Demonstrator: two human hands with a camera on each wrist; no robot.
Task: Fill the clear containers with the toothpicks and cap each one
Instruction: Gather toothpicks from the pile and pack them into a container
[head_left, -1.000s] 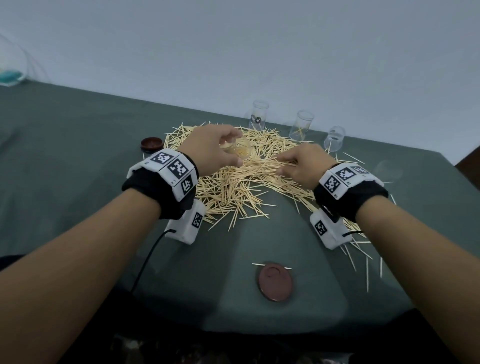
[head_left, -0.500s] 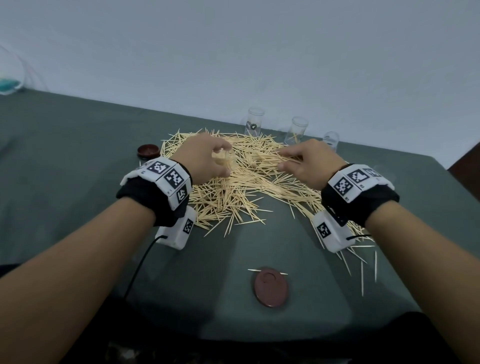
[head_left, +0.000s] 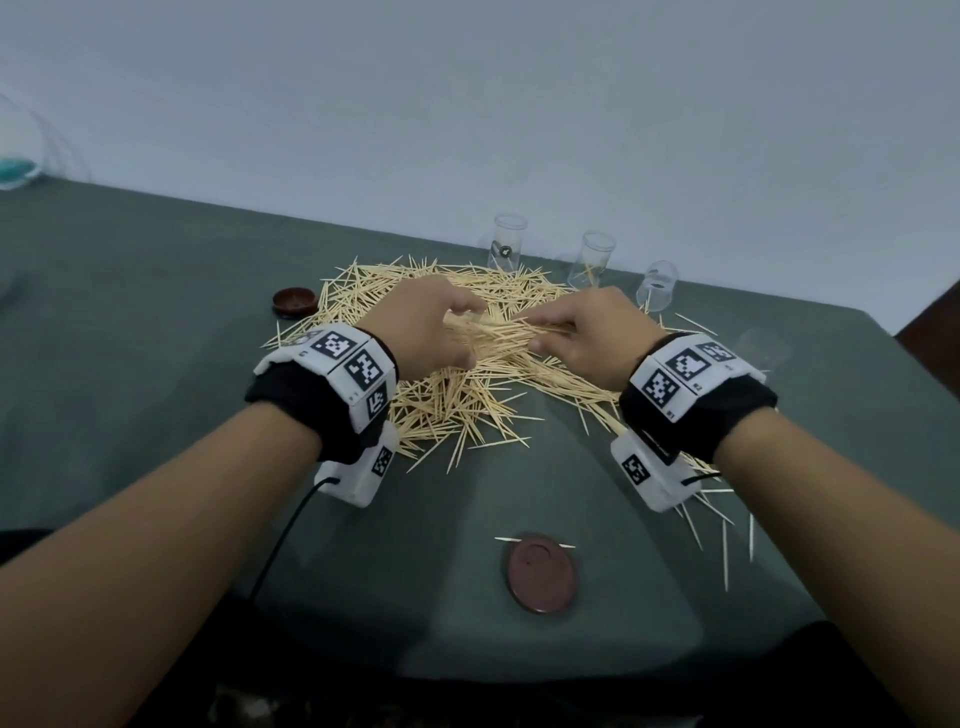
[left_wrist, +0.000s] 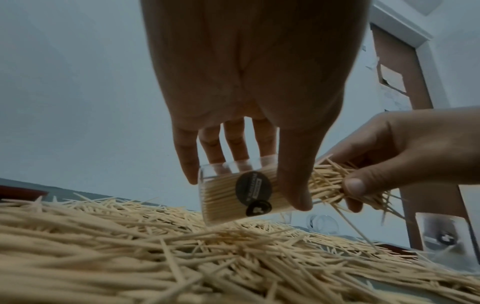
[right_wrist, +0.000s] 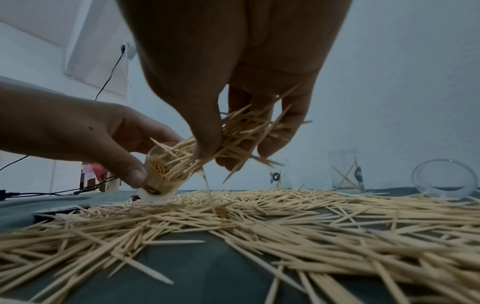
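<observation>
**Feeding a bundle into a tilted container**

The left hand (left_wrist: 249, 86) grips the clear container (left_wrist: 241, 191) tilted just above the toothpick pile (head_left: 457, 395) on the counter (head_left: 156, 322). The right hand (right_wrist: 233, 72) pinches a splayed bundle (right_wrist: 233, 139) at its mouth. Best to align the sticks, then slide them in parallel; stray tips will likely catch the rim.

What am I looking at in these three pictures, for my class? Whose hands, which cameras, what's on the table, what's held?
No machine: a person wears one camera on the head and one on each wrist. The head view looks down at a green table strewn with toothpicks; three clear containers wait at the back, two brown caps lie loose. The left hand holds a tilted, nearly full container. The right hand pinches a bundle of toothpicks at its mouth.
</observation>
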